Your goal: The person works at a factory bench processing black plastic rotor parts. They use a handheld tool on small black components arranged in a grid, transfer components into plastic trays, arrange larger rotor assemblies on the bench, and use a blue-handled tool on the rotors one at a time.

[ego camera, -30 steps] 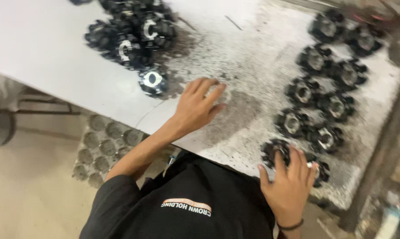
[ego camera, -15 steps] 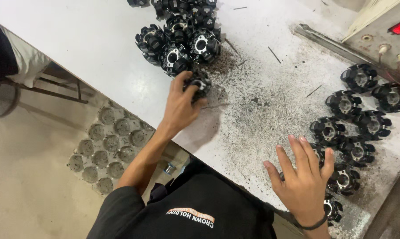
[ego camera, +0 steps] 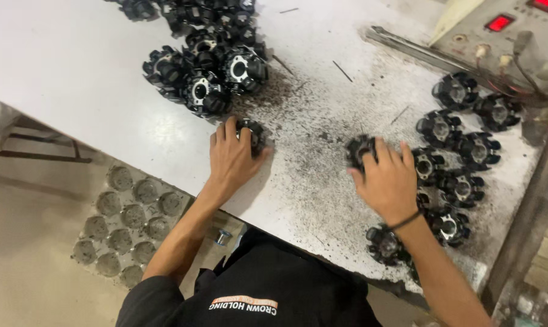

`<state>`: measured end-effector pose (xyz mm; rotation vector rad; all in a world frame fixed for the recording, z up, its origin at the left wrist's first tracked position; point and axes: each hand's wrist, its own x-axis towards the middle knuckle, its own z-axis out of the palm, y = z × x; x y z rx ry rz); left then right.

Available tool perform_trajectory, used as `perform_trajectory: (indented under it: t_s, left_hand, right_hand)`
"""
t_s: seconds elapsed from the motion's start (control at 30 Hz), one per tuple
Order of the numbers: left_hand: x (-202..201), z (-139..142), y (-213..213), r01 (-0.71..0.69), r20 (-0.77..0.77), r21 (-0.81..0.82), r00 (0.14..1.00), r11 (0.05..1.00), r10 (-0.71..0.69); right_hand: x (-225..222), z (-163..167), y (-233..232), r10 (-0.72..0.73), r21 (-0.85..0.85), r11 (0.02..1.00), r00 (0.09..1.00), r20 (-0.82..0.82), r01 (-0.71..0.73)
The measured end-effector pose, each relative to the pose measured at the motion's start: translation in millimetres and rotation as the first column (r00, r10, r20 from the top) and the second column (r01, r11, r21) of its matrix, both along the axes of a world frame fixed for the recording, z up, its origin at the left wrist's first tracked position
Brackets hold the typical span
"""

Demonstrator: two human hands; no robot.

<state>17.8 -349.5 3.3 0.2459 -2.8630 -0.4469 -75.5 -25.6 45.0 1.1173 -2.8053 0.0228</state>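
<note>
The white desk (ego camera: 74,79) was fouled with dark grit and filings across its middle, with a control box carrying red displays (ego camera: 504,30) at the far right corner. The left hand (ego camera: 231,160) lay over a black finned rotor part (ego camera: 252,133) just below the loose heap of like parts (ego camera: 207,66) at the far side, its grip closed around that piece, evidently the outermost of the pile. The right hand (ego camera: 389,181) covered a second black part (ego camera: 360,150), fingers curled over it, at the near edge of the ordered rows of parts (ego camera: 461,151) laid out two abreast on the right; that placement suggested sorted stock kept apart from unsorted. Below the desk's edge, a moulded tray (ego camera: 125,224) on the floor held round grey pieces seated singly in its pockets; their kind could not be determined.
</note>
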Motion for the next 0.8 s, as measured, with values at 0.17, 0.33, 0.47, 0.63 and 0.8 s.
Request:
perform_trajectory:
  t_s: [0.17,0.33,0.47,0.63,0.8]
  left_hand:
    - [-40.5,13.7,30.1,0.539,-0.139,0.174,0.842,0.824,-0.521]
    - [-100.0,8.7,91.1,0.894,-0.113,0.101,0.446,0.436,-0.888]
    - [-149.8,-12.8,98.1,0.769,-0.246,0.445,0.598,0.459,-0.763]
    - [-220.7,-39.5,135.8,0.764,-0.237,0.276,0.642,0.583,-0.729]
    - [-289.3,-35.1,159.3,0.805,-0.283,0.239,0.593,0.543,-0.754]
  right_hand:
    - [-76.5,-22.9,9.0,-0.067,-0.04,0.997,0.995,0.076,0.07]
    - [-68.1,-19.7,19.8,0.01,0.006,1.0,1.0,0.011,-0.01]
    - [-1.7,-8.1,28.6,-0.048,-0.102,0.993,0.986,0.159,0.065]
    - [-5.8,-10.3,16.8,-0.14,-0.077,0.987,0.99,0.003,0.14]
    - [-62.0,-17.7,19.1,-0.161,-0.103,0.982,0.987,-0.004,0.16]
